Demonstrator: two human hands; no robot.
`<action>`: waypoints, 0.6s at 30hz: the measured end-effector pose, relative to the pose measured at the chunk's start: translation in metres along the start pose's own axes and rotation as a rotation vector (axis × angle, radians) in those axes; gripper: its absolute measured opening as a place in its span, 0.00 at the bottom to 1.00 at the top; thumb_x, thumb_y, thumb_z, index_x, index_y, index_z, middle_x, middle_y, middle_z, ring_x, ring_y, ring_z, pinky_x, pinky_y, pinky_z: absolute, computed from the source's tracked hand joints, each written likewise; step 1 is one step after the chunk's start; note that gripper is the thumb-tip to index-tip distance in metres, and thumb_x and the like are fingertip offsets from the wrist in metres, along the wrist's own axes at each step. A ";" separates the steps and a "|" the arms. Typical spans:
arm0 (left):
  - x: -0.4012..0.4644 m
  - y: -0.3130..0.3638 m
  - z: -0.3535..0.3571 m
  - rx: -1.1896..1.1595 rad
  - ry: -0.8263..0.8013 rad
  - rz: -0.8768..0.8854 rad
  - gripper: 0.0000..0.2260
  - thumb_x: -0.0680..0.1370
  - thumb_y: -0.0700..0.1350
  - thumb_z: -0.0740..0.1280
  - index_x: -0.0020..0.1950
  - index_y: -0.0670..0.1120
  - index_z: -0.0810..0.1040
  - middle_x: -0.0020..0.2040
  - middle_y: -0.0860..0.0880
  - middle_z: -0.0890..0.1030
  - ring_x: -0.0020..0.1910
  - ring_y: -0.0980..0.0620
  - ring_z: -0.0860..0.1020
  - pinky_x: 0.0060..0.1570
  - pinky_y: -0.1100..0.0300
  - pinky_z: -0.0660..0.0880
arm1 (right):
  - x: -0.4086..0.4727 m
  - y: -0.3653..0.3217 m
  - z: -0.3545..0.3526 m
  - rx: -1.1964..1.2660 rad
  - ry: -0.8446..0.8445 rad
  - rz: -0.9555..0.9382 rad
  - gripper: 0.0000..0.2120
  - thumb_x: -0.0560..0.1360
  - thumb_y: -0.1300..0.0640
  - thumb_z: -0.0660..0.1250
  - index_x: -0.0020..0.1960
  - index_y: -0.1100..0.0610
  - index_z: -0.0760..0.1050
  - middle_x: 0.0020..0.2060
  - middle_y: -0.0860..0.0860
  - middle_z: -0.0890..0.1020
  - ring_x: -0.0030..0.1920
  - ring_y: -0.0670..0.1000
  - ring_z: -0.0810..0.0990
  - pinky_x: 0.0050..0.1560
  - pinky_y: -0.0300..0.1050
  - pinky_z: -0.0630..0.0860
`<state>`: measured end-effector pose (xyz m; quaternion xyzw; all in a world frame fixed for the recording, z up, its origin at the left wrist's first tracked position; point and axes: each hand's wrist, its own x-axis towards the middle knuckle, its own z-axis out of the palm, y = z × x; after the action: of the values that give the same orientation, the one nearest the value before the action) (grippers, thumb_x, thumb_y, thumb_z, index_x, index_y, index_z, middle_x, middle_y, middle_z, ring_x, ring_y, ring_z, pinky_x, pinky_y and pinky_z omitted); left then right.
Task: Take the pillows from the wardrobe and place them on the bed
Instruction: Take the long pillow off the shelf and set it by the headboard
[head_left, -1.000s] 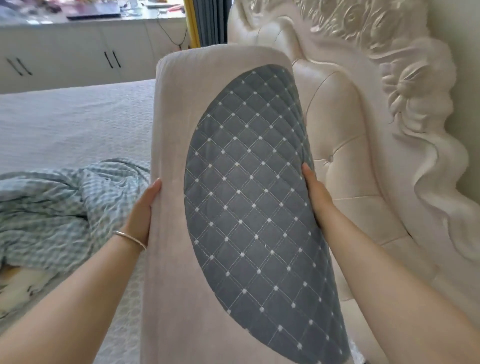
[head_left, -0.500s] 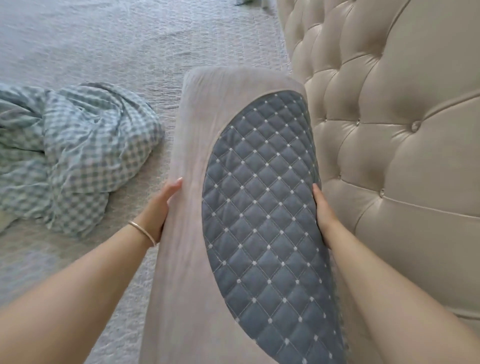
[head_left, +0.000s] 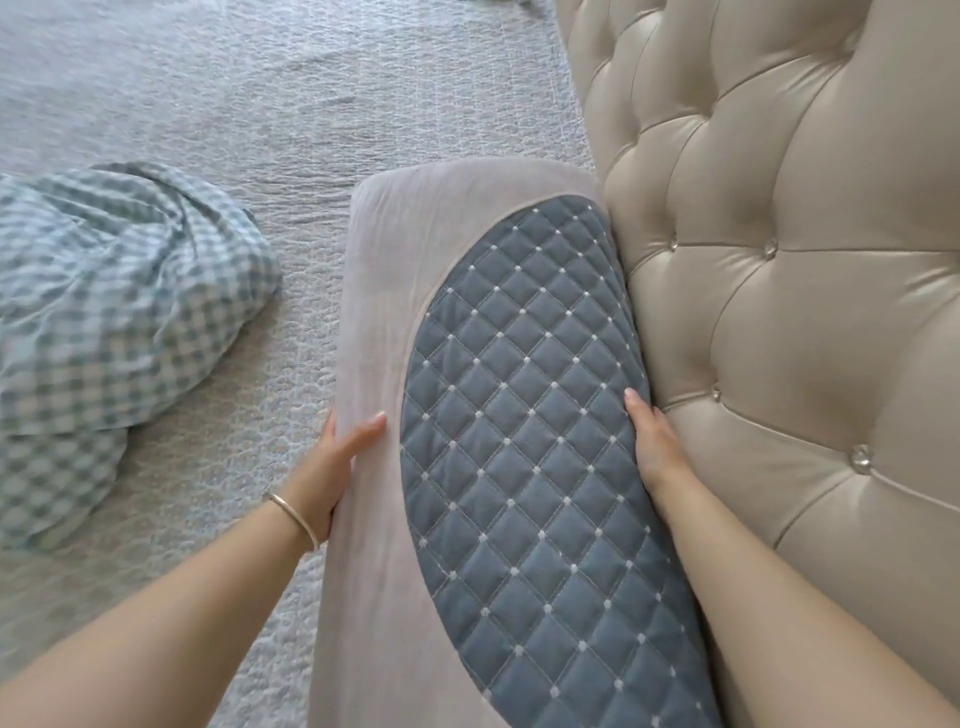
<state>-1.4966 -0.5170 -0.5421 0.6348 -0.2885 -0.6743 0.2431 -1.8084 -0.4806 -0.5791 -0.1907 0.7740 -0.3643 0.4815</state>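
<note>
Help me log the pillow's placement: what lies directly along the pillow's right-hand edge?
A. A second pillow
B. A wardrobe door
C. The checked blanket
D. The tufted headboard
D: the pillow, held between the left hand and right hand, has its right edge against the tufted headboard; the checked blanket lies apart on its left.

The pillow (head_left: 467, 415) has come down against the tufted headboard (head_left: 779, 260), its far end lower.
</note>
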 end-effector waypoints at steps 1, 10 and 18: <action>0.005 -0.001 0.004 0.003 0.000 0.012 0.34 0.65 0.57 0.69 0.70 0.57 0.64 0.55 0.47 0.78 0.42 0.49 0.79 0.31 0.56 0.78 | 0.000 0.002 0.001 -0.029 0.006 -0.012 0.39 0.70 0.34 0.60 0.73 0.56 0.63 0.69 0.53 0.71 0.69 0.54 0.68 0.71 0.53 0.62; 0.023 -0.010 0.025 0.073 0.067 0.121 0.39 0.62 0.59 0.75 0.70 0.54 0.64 0.56 0.44 0.78 0.46 0.46 0.79 0.44 0.51 0.78 | -0.009 0.020 0.007 -0.339 0.076 -0.084 0.50 0.57 0.25 0.61 0.72 0.50 0.60 0.68 0.50 0.72 0.67 0.53 0.71 0.69 0.53 0.66; 0.008 -0.006 0.033 0.328 0.235 0.087 0.37 0.72 0.59 0.69 0.74 0.45 0.59 0.68 0.44 0.72 0.63 0.43 0.73 0.65 0.49 0.69 | -0.030 -0.008 0.023 -0.694 0.228 0.025 0.35 0.76 0.38 0.58 0.71 0.64 0.60 0.68 0.63 0.68 0.66 0.64 0.68 0.61 0.56 0.68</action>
<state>-1.5296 -0.5154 -0.5512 0.7272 -0.3913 -0.5283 0.1973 -1.7752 -0.4753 -0.5614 -0.2916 0.9024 -0.0931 0.3032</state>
